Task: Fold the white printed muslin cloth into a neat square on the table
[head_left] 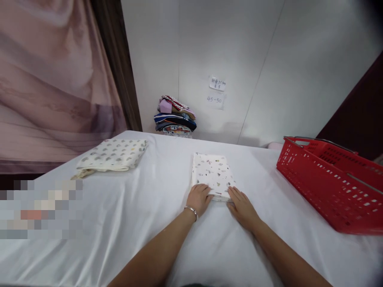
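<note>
A small folded white cloth [212, 173] with a print of little grey, green and red figures lies flat on the white-covered table in front of me. My left hand [200, 198] grips its near left corner, fingers on top and thumb at the front edge; a silver bracelet circles that wrist. At the near right corner, my right hand [243, 207] holds the cloth the same way, its thumb lying below the edge. Farther left, apart from both hands, rests a larger folded cream cloth [115, 154] with grey mushroom-like shapes.
On the right stands a red plastic basket [323, 181] with metal handles. A stack of folded fabrics [175, 115] rises beyond the table's far edge, against a pale wall with paper notes [216, 100]. A pink curtain [54, 79] hangs at left, and a blurred patch covers the left table edge.
</note>
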Demonstrator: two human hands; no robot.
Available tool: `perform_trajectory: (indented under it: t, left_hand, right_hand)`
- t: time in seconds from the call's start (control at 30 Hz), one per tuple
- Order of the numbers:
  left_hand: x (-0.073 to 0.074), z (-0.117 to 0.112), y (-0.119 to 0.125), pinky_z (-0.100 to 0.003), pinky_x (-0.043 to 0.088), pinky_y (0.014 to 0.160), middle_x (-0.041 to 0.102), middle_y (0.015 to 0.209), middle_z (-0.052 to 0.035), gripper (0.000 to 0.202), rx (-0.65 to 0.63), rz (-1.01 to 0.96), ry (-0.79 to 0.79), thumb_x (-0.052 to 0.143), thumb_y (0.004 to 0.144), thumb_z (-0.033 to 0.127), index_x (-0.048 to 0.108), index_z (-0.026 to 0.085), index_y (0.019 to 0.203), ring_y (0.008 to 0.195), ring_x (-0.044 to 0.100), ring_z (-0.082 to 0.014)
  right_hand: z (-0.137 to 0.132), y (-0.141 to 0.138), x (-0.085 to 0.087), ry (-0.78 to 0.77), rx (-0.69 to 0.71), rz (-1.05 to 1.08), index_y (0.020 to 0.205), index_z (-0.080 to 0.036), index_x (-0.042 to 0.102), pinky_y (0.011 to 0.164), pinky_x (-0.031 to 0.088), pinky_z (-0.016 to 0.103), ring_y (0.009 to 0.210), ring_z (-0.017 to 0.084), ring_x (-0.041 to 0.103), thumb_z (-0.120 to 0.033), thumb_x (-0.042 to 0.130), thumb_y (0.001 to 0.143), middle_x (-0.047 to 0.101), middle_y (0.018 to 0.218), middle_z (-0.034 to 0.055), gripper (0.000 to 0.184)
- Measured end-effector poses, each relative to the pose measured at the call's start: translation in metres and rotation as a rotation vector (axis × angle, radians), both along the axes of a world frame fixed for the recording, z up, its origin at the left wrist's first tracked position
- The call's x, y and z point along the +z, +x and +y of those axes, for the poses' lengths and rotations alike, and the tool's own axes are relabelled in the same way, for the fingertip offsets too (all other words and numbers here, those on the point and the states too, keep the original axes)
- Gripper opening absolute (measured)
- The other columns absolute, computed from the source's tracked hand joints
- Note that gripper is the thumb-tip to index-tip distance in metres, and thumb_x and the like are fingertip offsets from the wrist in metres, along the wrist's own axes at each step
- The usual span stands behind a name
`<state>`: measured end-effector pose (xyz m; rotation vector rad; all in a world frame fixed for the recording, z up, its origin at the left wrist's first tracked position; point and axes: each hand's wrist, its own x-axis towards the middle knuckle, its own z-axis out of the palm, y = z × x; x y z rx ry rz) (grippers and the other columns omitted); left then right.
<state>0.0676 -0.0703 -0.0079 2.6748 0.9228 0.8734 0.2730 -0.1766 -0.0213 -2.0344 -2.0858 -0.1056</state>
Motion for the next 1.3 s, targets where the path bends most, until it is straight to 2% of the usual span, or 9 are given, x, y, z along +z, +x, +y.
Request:
perform_trajectory:
  t: [0.17,0.33,0.47,0.6,0.77,1.03,1.13,1.2,1.3]
  left_hand:
    - [0.004,0.008,-0.008,-0.038,0.039,0.088,0.065,0.088,-0.0016,0.032,0.095,-0.148,-0.13,0.041,0.09,0.03,0.064,0.02,0.069,0.091,0.056,-0.0159]
    - [-0.004,0.018,-0.01,-0.035,0.043,0.08,0.063,0.082,-0.003,0.027,0.196,-0.289,-0.214,0.049,0.084,0.027,0.062,0.019,0.061,0.088,0.053,-0.0176]
    - [-0.01,0.022,-0.011,-0.036,0.044,0.087,0.06,0.093,-0.0041,0.01,0.269,-0.379,-0.259,0.055,0.076,0.019,0.065,0.02,0.075,0.097,0.051,-0.0191]
    - [-0.012,0.023,-0.013,-0.037,0.043,0.093,0.054,0.113,-0.0057,0.026,0.346,-0.396,-0.371,0.055,0.072,0.016,0.062,0.02,0.097,0.105,0.051,-0.0205]
    - [-0.013,0.024,-0.014,-0.035,0.043,0.095,0.048,0.123,-0.0061,0.034,0.341,-0.385,-0.466,0.049,0.072,0.013,0.056,0.019,0.105,0.104,0.054,-0.0184]
    - [-0.017,0.027,-0.017,-0.035,0.039,0.1,0.047,0.128,-0.0072,0.038,0.363,-0.35,-0.493,0.047,0.075,0.016,0.053,0.017,0.113,0.114,0.05,-0.0199]
    - [-0.011,0.03,-0.018,-0.035,0.043,0.096,0.046,0.13,-0.0083,0.036,0.397,-0.302,-0.528,0.048,0.077,0.022,0.054,0.017,0.112,0.111,0.052,-0.0206]
    - [-0.001,0.036,-0.015,-0.035,0.045,0.094,0.042,0.134,-0.0091,0.036,0.417,-0.246,-0.526,0.048,0.08,0.03,0.054,0.017,0.113,0.11,0.053,-0.0213]
    - [0.017,0.05,-0.002,-0.038,0.039,0.1,0.037,0.14,-0.0087,0.041,0.378,-0.094,-0.413,0.045,0.083,0.035,0.051,0.018,0.119,0.121,0.044,-0.0231]
  right_hand:
    - [-0.001,0.003,0.001,-0.06,-0.016,0.05,0.14,-0.019,0.03,0.108,0.024,0.043,0.136,0.021,0.019,-0.036,0.037,0.088,0.028,0.146,0.0062,0.056]
    - [0.007,-0.005,0.023,-0.129,-0.054,0.115,0.141,-0.02,0.029,0.11,0.017,0.045,0.137,0.021,0.015,-0.046,0.032,0.09,0.024,0.147,0.0055,0.057]
    - [0.025,-0.013,0.036,-0.054,-0.039,0.134,0.142,-0.019,0.024,0.111,0.013,0.045,0.137,0.021,0.009,-0.05,0.026,0.091,0.019,0.149,0.0058,0.06]
    - [0.04,-0.011,0.027,-0.123,-0.074,0.121,0.141,-0.017,0.027,0.11,0.014,0.045,0.137,0.023,0.009,-0.056,0.025,0.089,0.018,0.149,0.0072,0.065]
    - [0.041,-0.006,0.012,-0.184,-0.101,0.118,0.14,-0.015,0.03,0.111,0.013,0.041,0.137,0.022,0.01,-0.06,0.021,0.088,0.018,0.149,0.0054,0.069]
    - [0.042,-0.003,0.022,-0.247,-0.083,0.272,0.14,-0.017,0.032,0.111,0.011,0.041,0.138,0.022,0.008,-0.061,0.024,0.087,0.017,0.149,0.0041,0.069]
    - [0.05,0.002,0.034,-0.267,-0.087,0.392,0.139,-0.018,0.034,0.111,0.015,0.042,0.137,0.022,0.011,-0.059,0.026,0.088,0.02,0.148,0.0055,0.066]
    - [0.063,0.004,0.043,-0.233,-0.108,0.418,0.14,-0.018,0.031,0.111,0.015,0.042,0.137,0.022,0.01,-0.057,0.028,0.088,0.018,0.149,0.0056,0.064]
    - [0.093,0.003,0.054,-0.181,-0.129,0.366,0.142,-0.017,0.026,0.111,0.012,0.039,0.138,0.021,0.006,-0.054,0.028,0.088,0.013,0.15,0.0057,0.065]
